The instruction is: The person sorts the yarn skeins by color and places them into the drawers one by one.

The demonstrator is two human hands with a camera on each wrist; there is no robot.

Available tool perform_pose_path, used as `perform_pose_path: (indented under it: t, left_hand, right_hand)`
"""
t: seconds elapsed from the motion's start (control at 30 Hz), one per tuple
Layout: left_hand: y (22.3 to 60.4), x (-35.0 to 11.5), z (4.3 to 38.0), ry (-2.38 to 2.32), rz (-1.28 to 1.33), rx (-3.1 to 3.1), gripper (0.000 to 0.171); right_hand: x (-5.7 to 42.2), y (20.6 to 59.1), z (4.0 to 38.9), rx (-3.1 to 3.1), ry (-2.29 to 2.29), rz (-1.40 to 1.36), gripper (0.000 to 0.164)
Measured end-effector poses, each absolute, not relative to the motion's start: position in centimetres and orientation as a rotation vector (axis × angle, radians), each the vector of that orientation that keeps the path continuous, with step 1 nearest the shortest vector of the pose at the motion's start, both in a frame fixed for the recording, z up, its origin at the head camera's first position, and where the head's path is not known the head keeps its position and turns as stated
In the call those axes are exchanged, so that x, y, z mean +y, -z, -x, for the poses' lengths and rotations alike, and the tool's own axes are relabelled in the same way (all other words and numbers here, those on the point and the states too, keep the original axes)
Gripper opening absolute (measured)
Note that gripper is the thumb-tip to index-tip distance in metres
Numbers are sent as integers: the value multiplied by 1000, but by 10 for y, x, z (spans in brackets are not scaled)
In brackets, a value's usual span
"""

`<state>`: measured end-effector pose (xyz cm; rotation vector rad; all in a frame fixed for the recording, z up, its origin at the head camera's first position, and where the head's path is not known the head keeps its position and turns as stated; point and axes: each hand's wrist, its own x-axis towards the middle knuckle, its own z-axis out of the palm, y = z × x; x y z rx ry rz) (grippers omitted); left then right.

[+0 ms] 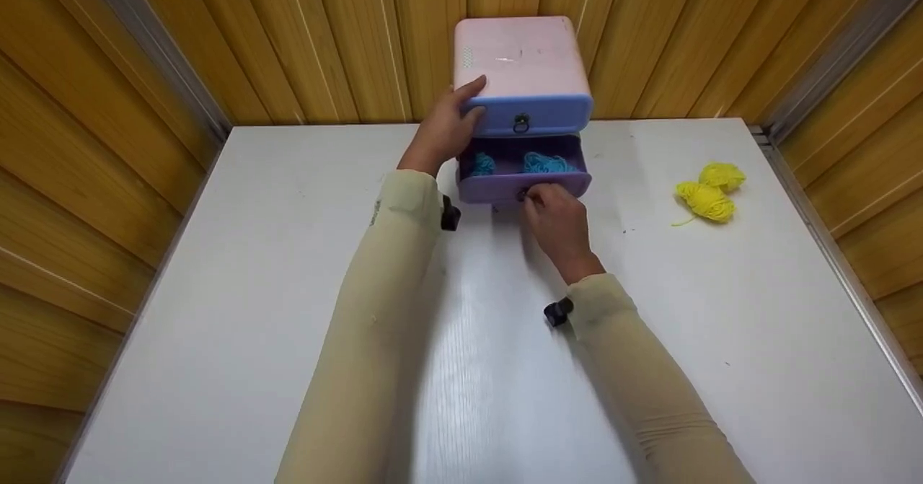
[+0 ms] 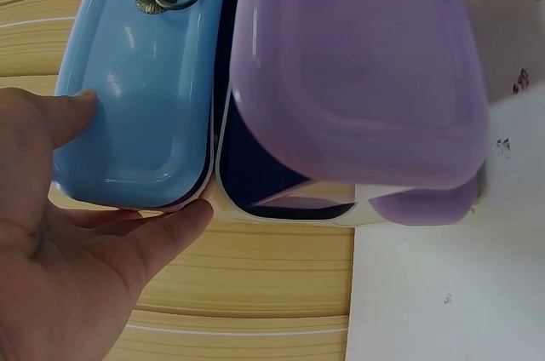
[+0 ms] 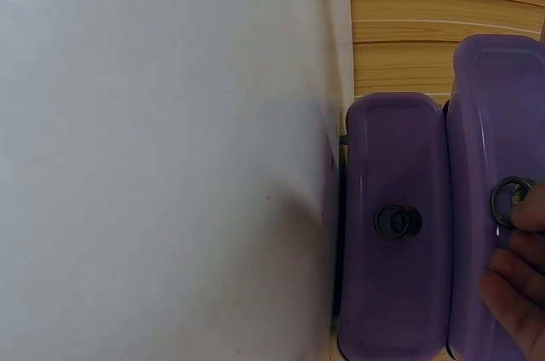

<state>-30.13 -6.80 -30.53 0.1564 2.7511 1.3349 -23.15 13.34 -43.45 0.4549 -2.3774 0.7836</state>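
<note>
A small drawer cabinet (image 1: 515, 51) with a pink top stands at the back of the table. My left hand (image 1: 441, 134) grips its left side, thumb on the front of the blue top drawer (image 2: 145, 114) and fingers along the side. Below it, a purple drawer (image 1: 479, 190) is pulled out, with blue yarn (image 1: 546, 163) and a smaller blue bundle (image 1: 483, 164) inside. At that drawer's front, my right hand (image 1: 559, 221) pinches the metal ring pull (image 3: 496, 208). Another purple drawer (image 3: 396, 293), with its own ring, sits closed underneath.
Two yellow yarn balls (image 1: 705, 201) lie touching at the right of the white table (image 1: 288, 253), a loose end trailing. Wood-patterned panels (image 1: 346, 44) rise right behind the cabinet and along both sides.
</note>
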Motion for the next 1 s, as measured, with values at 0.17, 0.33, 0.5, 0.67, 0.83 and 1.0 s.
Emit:
perform_pose_path:
  t: [0.17,0.33,0.5,0.67,0.83,1.0]
  left_hand:
    - [306,-70,302,-1331,-183,2757,51]
    - [305,-70,300,-1356,-156,2719,51]
    - [304,-69,300,-1372,-149,2703,51]
    - [303,-68,300,-1367,-134,2693,51]
    - [303,-68,301,-1379,-106,2669,51]
    - [304,-68,301,-1378,-118,2699,50]
  right_hand:
    - [133,434,235,-2343,-814,-472,8]
    - [130,430,238,-2358,-814,-453,7]
    - [128,425,241,-2407,-825,-425,8]
    - [127,424,245,-2437,-837,-417,9]
    - [126,424,249,-2425,-853,-427,10]
    - [124,422,255,-2437,-876,-411,10]
